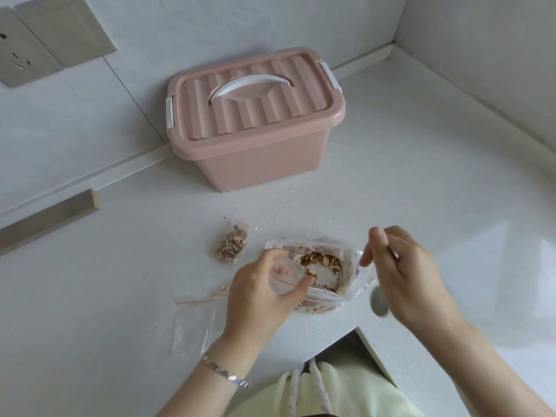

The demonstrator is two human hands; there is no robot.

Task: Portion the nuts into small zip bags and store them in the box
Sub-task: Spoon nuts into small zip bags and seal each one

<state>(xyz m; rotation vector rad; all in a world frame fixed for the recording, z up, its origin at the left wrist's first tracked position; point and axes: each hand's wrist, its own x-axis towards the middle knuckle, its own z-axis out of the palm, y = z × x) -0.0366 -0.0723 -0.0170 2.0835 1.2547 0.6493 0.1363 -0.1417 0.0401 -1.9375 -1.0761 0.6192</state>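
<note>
**A:** Why were the spare zip bags (pixel 192 323) lying flat at the left of the counter (pixel 406 182)?

**B:** Close to the left hand, I'd judge, to be picked up one at a time. Just right of them and further back lay a filled bag (pixel 230 246), set apart from the work. Behind it stood the pink box (pixel 255 152) against the wall. Its lid (pixel 255 94) was on, so I couldn't tell whether anything was stored inside.

**A:** And the hands?

**B:** The left hand (pixel 261 296) pinched an empty small bag (pixel 284 273) between thumb and fingers. It held the bag right at the open mouth of the big bag of nuts (pixel 328 261), probably so little would spill in the transfer. The right hand (pixel 412 278) had its fingers curled round a spoon (pixel 379 305). The spoon's bowl pointed down toward the person, outside the big bag. It was too blurred to say whether it carried anything.

**A:** How many of each?

**B:** Two red zip strips showed among the spares, so at least two, but the clear plastic overlapped and I couldn't be sure. There was one filled bag, one in the hand, one big bag and one spoon. There was also one box, with two white latches (pixel 170 112).
</note>
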